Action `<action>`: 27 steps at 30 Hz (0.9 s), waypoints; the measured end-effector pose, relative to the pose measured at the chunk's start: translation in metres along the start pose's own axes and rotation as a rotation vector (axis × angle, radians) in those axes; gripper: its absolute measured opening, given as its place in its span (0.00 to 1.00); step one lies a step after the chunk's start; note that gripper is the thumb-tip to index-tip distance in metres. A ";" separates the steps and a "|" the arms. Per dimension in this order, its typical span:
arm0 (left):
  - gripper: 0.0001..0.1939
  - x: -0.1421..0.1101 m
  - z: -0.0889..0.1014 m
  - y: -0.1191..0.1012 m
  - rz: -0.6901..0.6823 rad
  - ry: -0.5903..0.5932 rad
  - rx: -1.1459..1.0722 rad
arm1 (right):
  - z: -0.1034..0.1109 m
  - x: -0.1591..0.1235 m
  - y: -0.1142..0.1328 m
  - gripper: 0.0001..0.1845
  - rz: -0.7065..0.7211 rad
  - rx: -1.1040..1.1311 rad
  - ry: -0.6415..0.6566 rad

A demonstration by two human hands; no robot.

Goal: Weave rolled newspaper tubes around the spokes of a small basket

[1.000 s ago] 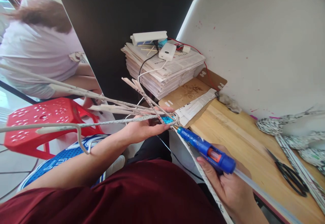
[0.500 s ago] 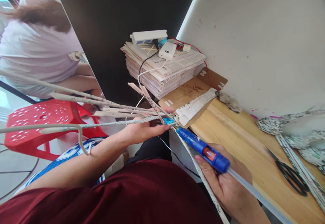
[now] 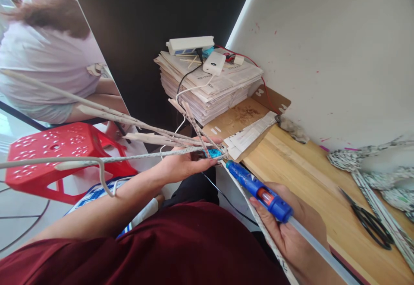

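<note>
Left hand (image 3: pixel 181 164) pinches rolled-paper bundle (image 3: pixel 161 137); right hand (image 3: pixel 291 229) grips smooth blue glue gun (image 3: pixel 258 190), tip beside bundle's woven end.

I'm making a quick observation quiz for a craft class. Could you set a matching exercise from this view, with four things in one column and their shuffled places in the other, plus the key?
Things
1. Glue gun
2. Scissors
3. Red stool
4. White power strip

Places
A. On top of the newspaper stack
B. Beyond the left forearm
C. In the right hand
D. On the wooden tabletop

Right pairs: 1-C, 2-D, 3-B, 4-A
</note>
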State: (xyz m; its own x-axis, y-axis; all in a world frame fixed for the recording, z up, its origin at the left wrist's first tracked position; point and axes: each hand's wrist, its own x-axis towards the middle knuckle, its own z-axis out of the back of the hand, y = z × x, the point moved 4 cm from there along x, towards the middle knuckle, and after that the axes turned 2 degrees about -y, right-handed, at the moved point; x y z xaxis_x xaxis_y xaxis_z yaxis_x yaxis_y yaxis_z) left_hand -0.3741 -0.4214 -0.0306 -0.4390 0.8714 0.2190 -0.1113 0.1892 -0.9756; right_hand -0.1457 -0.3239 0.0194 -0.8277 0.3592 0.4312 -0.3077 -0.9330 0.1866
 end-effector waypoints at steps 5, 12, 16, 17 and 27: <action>0.25 0.000 -0.001 0.001 0.002 0.013 0.008 | -0.002 0.001 -0.001 0.10 0.032 0.016 0.023; 0.22 0.000 -0.002 -0.001 -0.015 -0.027 0.177 | -0.002 0.002 0.001 0.09 0.091 -0.047 0.031; 0.23 0.001 -0.003 0.001 0.035 -0.029 0.106 | -0.005 -0.003 -0.004 0.11 -0.001 0.022 -0.015; 0.24 0.002 -0.003 0.002 0.055 -0.026 0.071 | -0.005 -0.004 -0.008 0.11 -0.061 0.066 -0.055; 0.25 0.001 -0.018 0.011 0.219 0.028 -0.202 | -0.039 0.004 -0.034 0.20 -0.683 0.656 -0.193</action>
State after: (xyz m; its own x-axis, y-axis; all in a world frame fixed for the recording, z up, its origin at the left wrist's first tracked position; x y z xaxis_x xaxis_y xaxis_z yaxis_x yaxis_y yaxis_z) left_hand -0.3598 -0.4100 -0.0409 -0.4077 0.9131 0.0052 0.1642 0.0790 -0.9833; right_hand -0.1570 -0.2912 -0.0195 -0.4581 0.8718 0.1734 -0.3227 -0.3449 0.8814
